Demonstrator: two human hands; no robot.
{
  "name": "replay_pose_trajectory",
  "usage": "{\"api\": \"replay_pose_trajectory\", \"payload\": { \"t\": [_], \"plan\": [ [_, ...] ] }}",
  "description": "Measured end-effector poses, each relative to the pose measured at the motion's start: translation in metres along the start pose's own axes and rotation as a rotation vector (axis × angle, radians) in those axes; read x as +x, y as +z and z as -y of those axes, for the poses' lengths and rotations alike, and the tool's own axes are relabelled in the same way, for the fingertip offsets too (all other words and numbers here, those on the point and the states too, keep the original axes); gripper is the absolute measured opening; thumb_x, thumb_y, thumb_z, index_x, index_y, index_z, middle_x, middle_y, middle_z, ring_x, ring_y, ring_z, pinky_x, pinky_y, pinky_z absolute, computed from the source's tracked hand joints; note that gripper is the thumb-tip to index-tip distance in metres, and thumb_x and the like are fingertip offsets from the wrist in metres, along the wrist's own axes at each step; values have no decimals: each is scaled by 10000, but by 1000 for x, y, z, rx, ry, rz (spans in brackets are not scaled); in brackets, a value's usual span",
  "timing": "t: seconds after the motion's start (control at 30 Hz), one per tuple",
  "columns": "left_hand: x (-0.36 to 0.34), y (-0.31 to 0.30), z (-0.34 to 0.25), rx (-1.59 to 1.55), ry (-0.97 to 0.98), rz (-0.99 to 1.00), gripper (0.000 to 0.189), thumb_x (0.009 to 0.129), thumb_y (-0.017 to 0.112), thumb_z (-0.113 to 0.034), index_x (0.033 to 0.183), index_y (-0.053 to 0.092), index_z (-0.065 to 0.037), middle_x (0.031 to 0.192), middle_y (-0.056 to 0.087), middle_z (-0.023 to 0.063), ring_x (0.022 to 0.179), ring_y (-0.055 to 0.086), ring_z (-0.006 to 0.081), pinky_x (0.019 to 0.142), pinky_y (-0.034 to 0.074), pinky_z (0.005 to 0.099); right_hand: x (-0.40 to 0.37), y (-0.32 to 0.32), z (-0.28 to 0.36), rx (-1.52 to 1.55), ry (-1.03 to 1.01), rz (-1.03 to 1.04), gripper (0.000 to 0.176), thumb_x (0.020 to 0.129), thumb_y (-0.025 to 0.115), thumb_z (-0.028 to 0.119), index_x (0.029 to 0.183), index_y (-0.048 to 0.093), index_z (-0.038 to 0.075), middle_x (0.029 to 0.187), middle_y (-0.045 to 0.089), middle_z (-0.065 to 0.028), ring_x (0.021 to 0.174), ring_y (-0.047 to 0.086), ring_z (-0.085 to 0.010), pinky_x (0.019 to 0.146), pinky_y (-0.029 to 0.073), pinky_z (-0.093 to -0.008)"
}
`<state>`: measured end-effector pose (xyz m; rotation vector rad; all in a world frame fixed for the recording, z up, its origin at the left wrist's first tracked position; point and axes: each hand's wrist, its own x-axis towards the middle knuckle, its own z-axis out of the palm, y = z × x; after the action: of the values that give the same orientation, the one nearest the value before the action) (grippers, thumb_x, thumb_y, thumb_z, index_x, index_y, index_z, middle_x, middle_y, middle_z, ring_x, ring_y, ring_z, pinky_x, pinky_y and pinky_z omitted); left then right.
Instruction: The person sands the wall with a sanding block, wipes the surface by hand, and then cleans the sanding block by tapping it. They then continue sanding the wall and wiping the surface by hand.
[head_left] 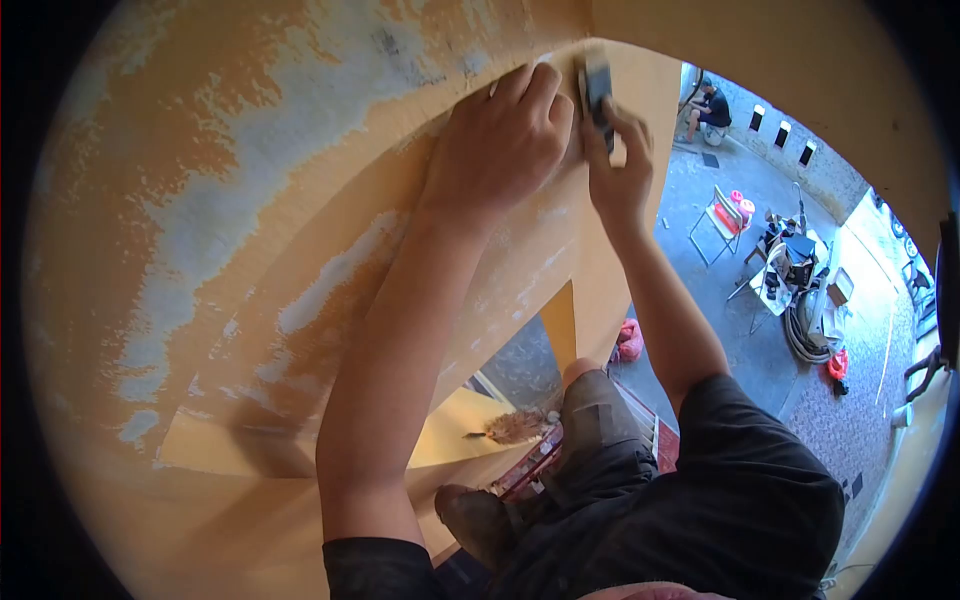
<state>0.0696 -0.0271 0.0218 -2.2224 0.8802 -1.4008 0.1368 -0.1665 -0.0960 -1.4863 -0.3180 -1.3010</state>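
My right hand (622, 170) grips a dark, hand-sized block with a pale edge (598, 100), perhaps a sanding block, slightly blurred. The block is against the narrow orange face beside the curved edge of the wall. Close on its left, my left hand (508, 135) rests on the orange wall with fingers curled; whatever its fingertips hold, if anything, is hidden. Around both hands is the orange painted wall (330, 215), with rough whitish patches (230, 150) where the paint is worn or covered.
Below my hands, a feather-like brown duster (515, 427) lies on an orange ledge. My legs are beside a red frame (665, 447). Far below on the grey floor are a folding chair (718, 222), a cluttered table (795, 262), coiled hose (805, 340) and a seated person (710, 105).
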Motion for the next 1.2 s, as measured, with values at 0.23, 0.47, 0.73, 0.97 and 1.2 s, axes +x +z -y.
{"api": "replay_pose_trajectory", "payload": {
  "t": [0.23,0.47,0.73,0.97,1.2],
  "plan": [
    [3,-2,0,67,-14,-33,106,793,675,-191,788,612,-106,998,615,22,1056,593,199,865,478,355,20,2,14,14,39,-10,301,838,749,111,1127,694,45,1067,661,-151,1029,604,-303,924,456,-387],
    [4,1,3,63,13,-156,92,757,656,-150,715,589,-103,873,591,18,890,597,176,725,514,310,-118,-77,-32,-144,206,166,330,828,735,60,1151,668,51,1111,658,-148,1072,599,-313,943,449,-398],
    [4,2,2,19,26,-163,128,792,666,-153,709,581,-104,857,607,10,867,585,201,738,493,351,-176,-161,-16,-260,287,415,331,824,741,90,1143,658,63,1115,652,-113,1021,575,-297,910,452,-397],
    [3,0,5,-27,41,-169,121,812,639,-151,719,585,-95,863,609,34,847,581,221,762,495,362,-181,-190,-1,-280,349,454,346,818,751,116,1147,657,65,1120,649,-109,1001,567,-303,895,456,-391],
    [7,1,7,10,56,-193,104,813,639,-161,747,594,-96,849,599,34,822,573,231,748,493,379,-187,-204,11,-269,395,467,335,829,742,128,1145,659,58,1116,649,-106,1000,568,-294,894,462,-386]
  ]
}}
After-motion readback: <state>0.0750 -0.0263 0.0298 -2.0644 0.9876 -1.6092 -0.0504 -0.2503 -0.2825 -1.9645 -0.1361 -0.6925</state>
